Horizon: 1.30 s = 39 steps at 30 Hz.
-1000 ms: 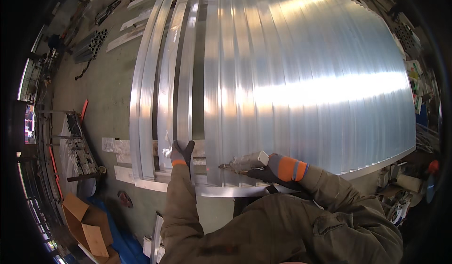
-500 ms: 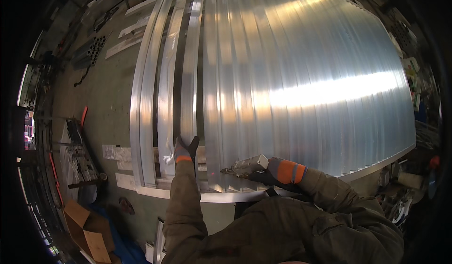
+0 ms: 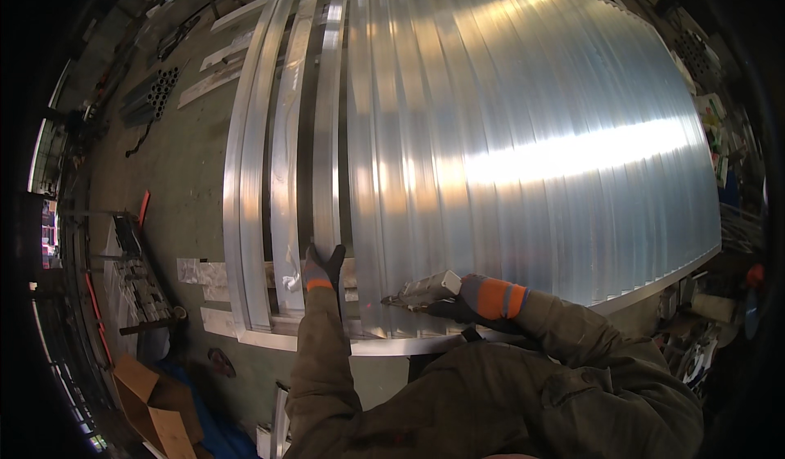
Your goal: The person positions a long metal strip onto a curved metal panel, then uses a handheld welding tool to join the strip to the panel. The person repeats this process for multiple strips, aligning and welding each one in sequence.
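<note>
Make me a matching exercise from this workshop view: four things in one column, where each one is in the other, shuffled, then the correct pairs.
Things:
1. gloved left hand
2. gloved right hand
3. brown cardboard box
4. long shiny aluminium profiles

Places:
A. on the floor at the lower left
B. lying side by side, left of the big ribbed metal sheet
C. resting on the near end of a single profile
D. holding a small silvery tool at the sheet's near edge

Pairs: 1-C, 2-D, 3-A, 4-B
</note>
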Each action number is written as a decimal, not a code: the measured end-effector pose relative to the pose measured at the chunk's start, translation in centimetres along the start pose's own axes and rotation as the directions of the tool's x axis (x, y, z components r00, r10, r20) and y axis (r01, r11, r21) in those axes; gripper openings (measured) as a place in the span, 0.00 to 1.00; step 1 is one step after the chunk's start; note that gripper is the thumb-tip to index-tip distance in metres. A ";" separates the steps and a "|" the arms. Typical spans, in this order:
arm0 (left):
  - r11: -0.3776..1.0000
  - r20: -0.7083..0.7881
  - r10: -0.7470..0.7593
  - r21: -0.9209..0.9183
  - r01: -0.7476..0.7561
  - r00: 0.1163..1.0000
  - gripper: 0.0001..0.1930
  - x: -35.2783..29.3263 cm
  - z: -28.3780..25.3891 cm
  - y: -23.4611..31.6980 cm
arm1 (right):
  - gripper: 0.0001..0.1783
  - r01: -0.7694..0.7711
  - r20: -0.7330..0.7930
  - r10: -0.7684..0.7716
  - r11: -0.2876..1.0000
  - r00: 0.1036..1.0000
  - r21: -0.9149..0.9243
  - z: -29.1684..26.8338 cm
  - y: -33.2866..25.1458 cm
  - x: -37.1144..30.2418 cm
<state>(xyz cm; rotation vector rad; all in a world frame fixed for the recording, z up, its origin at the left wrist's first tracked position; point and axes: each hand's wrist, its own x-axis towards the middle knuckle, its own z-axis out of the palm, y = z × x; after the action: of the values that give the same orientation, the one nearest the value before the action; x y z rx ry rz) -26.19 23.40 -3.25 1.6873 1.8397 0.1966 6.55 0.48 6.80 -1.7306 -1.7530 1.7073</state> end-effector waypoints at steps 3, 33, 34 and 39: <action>1.000 -0.049 0.011 -0.009 -0.011 0.999 0.57 0.2 -0.2 0.0 | 0.33 0.007 0.040 -0.001 0.986 0.999 -0.164 0.6 0.8 0.5; 0.986 0.162 -0.134 0.122 0.115 0.978 0.66 2.9 -1.2 3.1 | 0.18 -0.005 -0.051 0.012 0.990 0.999 0.141 -2.0 -5.0 -3.3; 0.985 0.168 -0.129 0.132 0.107 0.977 0.69 3.2 -1.2 3.0 | 0.19 -0.002 -0.051 0.010 0.988 0.999 0.156 -2.2 -5.7 -3.3; 0.933 0.152 -0.025 0.359 -0.032 0.988 0.49 5.7 0.7 1.6 | 0.21 0.027 -0.045 -0.018 0.977 0.999 0.213 -2.9 -8.3 -3.2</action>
<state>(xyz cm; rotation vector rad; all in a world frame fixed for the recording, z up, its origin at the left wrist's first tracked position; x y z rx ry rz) -24.36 28.78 -4.91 1.8895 1.8359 -0.2837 4.83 2.31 15.85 -1.6355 -1.5027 1.7624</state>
